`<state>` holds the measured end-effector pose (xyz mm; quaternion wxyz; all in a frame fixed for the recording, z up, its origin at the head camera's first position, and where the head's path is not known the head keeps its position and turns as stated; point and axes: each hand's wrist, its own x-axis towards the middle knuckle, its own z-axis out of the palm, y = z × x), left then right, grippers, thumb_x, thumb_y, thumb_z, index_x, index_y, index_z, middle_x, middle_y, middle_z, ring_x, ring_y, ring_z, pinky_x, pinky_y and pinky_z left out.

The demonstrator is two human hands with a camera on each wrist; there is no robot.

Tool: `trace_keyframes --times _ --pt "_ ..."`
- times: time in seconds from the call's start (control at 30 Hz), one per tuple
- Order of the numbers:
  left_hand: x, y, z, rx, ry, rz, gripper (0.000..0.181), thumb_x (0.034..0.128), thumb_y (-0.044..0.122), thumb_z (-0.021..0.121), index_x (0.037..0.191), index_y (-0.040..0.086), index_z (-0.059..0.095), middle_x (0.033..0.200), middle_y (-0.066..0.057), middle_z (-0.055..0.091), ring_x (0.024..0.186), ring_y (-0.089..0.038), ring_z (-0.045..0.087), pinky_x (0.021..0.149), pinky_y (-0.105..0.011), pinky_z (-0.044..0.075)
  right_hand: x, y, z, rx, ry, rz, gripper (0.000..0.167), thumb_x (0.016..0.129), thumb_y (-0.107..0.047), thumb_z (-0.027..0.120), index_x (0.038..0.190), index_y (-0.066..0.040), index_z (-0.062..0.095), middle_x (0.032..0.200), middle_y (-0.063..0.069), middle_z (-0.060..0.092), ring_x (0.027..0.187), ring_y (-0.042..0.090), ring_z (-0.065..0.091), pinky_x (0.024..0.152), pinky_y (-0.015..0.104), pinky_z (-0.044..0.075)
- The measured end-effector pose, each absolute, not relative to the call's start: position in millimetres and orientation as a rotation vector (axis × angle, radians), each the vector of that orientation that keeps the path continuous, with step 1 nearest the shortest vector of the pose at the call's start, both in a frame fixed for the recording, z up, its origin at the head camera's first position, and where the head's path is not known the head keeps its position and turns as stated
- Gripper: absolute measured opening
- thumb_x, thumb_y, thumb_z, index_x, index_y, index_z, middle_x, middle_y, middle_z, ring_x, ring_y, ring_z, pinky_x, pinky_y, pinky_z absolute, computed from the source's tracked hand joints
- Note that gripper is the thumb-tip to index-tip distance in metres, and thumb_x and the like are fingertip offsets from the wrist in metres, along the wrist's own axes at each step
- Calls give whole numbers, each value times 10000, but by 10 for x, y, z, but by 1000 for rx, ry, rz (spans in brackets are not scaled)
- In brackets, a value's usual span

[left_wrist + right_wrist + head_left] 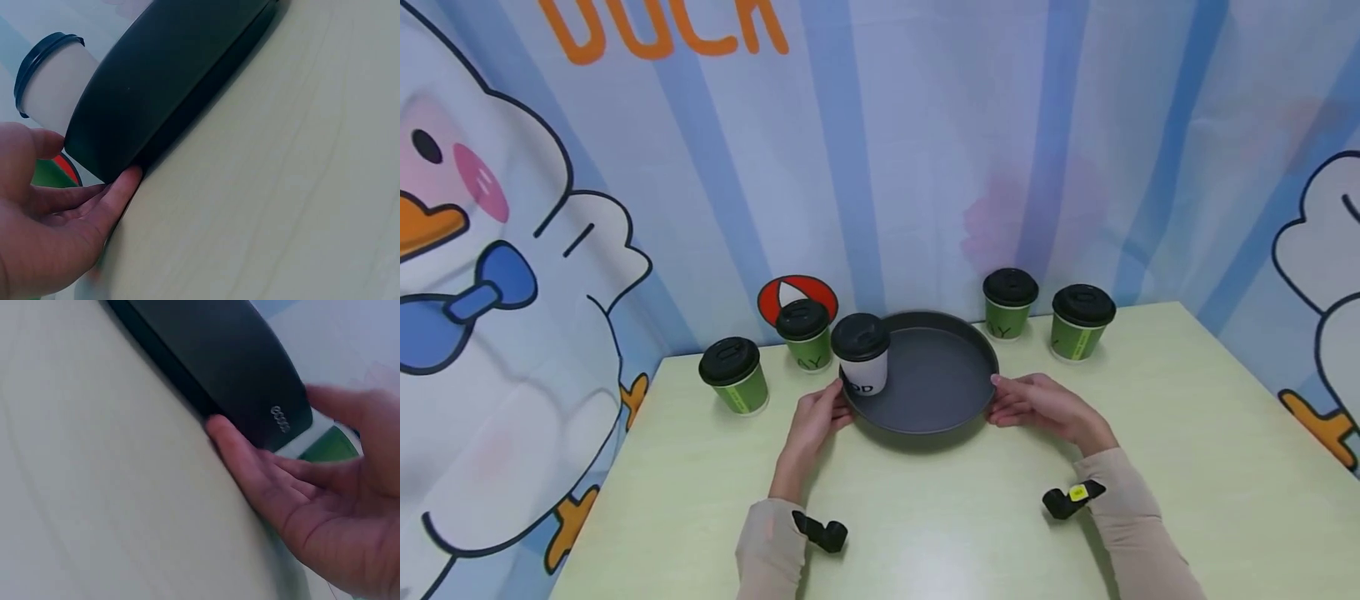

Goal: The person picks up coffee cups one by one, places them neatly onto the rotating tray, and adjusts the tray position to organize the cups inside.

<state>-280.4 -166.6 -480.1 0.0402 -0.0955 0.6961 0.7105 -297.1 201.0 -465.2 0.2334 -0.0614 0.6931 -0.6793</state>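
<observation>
A round dark grey tray (pixel 932 375) with a raised rim is held between both hands at the middle of the table. My left hand (pixel 817 417) grips its left edge, thumb at the rim and fingers below, as the left wrist view shows. On the opposite edge my right hand (pixel 1041 410) has the same hold; pale lettering marks the tray's side wall (pixel 250 394) there. Inside the tray, at its left, a white paper cup (pixel 865 373) with a black lid stands upright. That cup (pixel 56 84) also rises behind the tray wall in the left wrist view.
Left of the tray stand two green cups with black lids, one nearer (pixel 741 387) and one farther back (pixel 808 346). Two more green cups, one (pixel 1006 317) near the tray and one (pixel 1077 333) farther right, stand behind my right hand. A printed curtain (pixel 925 167) hangs behind the pale table (pixel 925 525).
</observation>
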Motion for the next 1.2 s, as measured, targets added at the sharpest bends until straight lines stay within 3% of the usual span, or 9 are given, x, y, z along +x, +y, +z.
trace_keyframes --times 0.27,0.4,0.6,0.73,0.83,0.93,1.0,1.2 --pt "-2789 -1663 -4797 -272 2132 2180 547 1099 297 501 1375 -175 524 1220 -265 639 924 -163 660 901 -318 594 -2971 1952 -4675 -119 1931 -1940 510 1106 -320 512 1197 181 529 934 125 670 828 170 705 841 319 616" --pt "-2803 -1682 -4804 -287 2125 2179 544 1100 292 500 1378 -175 518 1221 -268 631 928 -169 655 902 -318 594 -2955 1979 -4602 -116 2038 -1859 574 1099 -342 530 1292 197 489 1021 183 694 894 210 719 874 348 612" --pt "-2822 -1681 -4802 -305 2126 2166 547 1097 305 505 1374 -166 527 1205 -247 633 924 -164 647 887 -296 595 -2843 2165 -4170 -146 2647 -1693 709 1028 -524 602 1441 42 492 1194 250 666 1008 347 715 857 361 609" --pt "-2805 -1664 -4795 -311 2118 2163 563 1094 319 517 1382 -165 521 1199 -232 639 929 -168 651 889 -303 597 -2769 2343 -3913 -236 3048 -1653 630 1010 -469 662 1438 -23 536 1199 209 671 1057 360 668 835 282 560" --pt "-2780 -1662 -4795 -311 2117 2160 573 1094 332 518 1384 -162 519 1199 -224 640 948 -178 655 910 -325 593 -2834 2480 -3823 -305 3236 -1594 654 969 -407 743 1460 -34 524 1279 215 625 1161 373 598 974 406 510" --pt "-2771 -1665 -4791 -310 2126 2156 563 1093 336 519 1372 -153 538 1199 -219 642 958 -185 656 921 -335 590 -2999 2633 -3793 -318 3302 -1495 807 912 -427 801 1544 -76 442 1443 239 514 1331 431 472 1073 639 387" --pt "-2771 -1665 -4781 -306 2127 2161 566 1093 338 523 1367 -157 541 1207 -228 641 961 -190 656 920 -339 592 -3129 2735 -3810 -296 3295 -1419 933 887 -470 810 1610 -111 341 1545 249 402 1421 461 356 1093 717 311" --pt "-2792 -1671 -4764 -290 2106 2178 570 1095 317 521 1370 -182 523 1204 -238 639 953 -196 649 923 -358 592 -3477 2973 -3971 -204 3157 -1323 1110 874 -550 790 1668 -118 146 1639 277 224 1470 512 242 1080 772 270"
